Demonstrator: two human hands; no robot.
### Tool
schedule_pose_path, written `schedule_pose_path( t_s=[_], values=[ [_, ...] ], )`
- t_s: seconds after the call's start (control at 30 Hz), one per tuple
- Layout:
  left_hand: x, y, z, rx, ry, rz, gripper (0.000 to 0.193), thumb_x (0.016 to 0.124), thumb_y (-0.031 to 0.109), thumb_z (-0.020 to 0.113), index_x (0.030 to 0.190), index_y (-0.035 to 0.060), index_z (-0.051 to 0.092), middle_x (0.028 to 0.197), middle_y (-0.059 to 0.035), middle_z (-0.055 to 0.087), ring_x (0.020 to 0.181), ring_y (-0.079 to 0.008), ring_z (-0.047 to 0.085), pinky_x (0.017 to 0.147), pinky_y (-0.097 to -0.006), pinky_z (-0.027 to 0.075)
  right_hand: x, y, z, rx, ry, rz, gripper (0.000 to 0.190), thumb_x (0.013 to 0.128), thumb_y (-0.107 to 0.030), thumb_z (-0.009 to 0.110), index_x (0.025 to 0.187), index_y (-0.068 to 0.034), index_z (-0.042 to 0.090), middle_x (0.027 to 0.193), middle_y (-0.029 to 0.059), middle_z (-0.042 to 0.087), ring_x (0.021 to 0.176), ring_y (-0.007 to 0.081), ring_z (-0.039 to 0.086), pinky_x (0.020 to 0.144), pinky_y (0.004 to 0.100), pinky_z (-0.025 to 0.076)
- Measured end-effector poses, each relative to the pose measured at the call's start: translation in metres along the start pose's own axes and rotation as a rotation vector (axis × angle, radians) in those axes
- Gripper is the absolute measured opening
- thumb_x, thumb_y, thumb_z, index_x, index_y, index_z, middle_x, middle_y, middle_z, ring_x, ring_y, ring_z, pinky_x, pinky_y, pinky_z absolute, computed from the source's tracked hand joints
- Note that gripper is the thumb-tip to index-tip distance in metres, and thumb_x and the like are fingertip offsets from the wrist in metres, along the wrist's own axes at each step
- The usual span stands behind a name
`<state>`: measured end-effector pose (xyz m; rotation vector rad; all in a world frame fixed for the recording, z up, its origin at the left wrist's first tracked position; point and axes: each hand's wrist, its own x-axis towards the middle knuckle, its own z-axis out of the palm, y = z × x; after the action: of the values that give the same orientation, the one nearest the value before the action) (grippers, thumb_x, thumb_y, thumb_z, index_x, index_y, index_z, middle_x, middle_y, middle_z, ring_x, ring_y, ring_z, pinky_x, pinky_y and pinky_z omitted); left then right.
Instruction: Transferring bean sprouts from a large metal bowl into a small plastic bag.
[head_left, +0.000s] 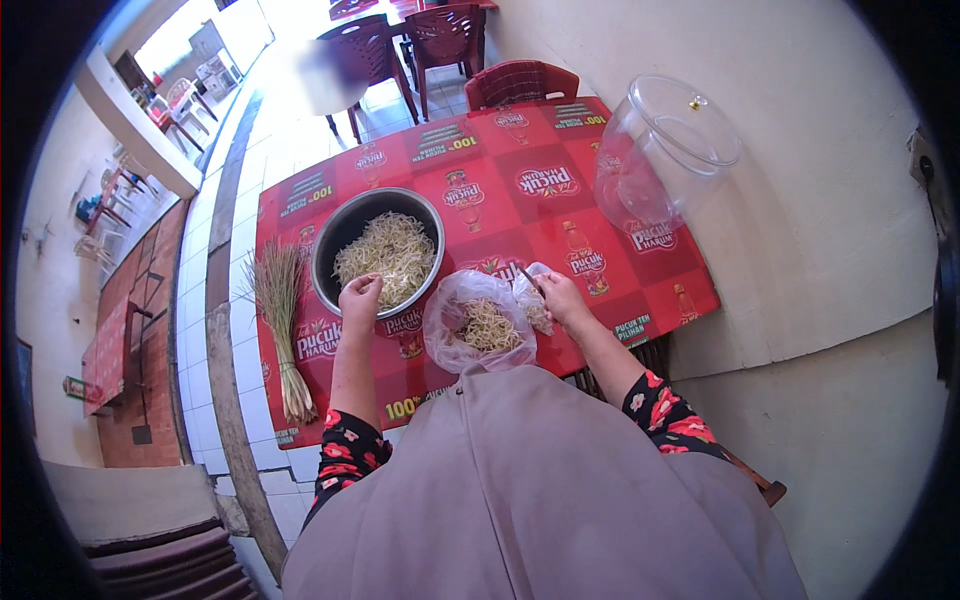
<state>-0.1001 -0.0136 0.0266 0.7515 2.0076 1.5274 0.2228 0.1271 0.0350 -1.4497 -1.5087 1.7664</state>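
My left hand (361, 300) is over the near rim of a metal pot (321, 259), fingertips drawn together. Whether a sprout is pinched there is too small to tell. Pale bean sprouts (390, 251) fill much of the pot. My right hand (564, 298) grips a thin dark tool (531, 279), perhaps a small knife, pointing up and left. Beneath that hand lies a small clear plastic bag (537, 315) with pale bits inside. Between my hands, close to my body, stands an open plastic bag (442, 330) of more bean sprouts (491, 328).
A bundle of lemongrass-like stalks (283, 337) lies left of the pot on the red printed tablecloth (480, 157). A large transparent plastic jar (637, 165) leans near the wall (810, 210) at right. Red plastic chairs (446, 45) stand beyond the far edge.
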Motion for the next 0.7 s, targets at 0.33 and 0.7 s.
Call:
schedule_pose_path(
  t_s=[0.33, 0.7],
  values=[
    [-0.051, 0.064, 0.065, -0.693, -0.403, -0.300, 0.013, 0.081, 0.007, 0.060, 0.094, 0.0060, 0.058, 0.071, 0.0006, 0.057, 0.059, -0.0062, 0.050, 0.051, -0.0198, 0.039, -0.053, -0.042, 0.037, 0.220, -0.281, -0.154, 0.029, 0.090, -0.021, 0.047, 0.115, -0.008, 0.046, 0.071, -0.0028, 0.045, 0.054, 0.0029, 0.042, 0.046, 0.0160, 0.036],
    [-0.084, 0.080, 0.110, -0.751, -0.594, -0.393, 0.013, 0.079, 0.002, 0.054, 0.092, 0.0036, 0.057, 0.069, 0.0007, 0.052, 0.058, -0.0062, 0.047, 0.050, -0.0180, 0.037, -0.064, -0.042, 0.043, 0.213, -0.325, -0.365, 0.026, 0.087, -0.015, 0.053, 0.113, -0.012, 0.050, 0.068, -0.0025, 0.046, 0.051, 0.0028, 0.040, 0.043, 0.0179, 0.033]
  ],
)
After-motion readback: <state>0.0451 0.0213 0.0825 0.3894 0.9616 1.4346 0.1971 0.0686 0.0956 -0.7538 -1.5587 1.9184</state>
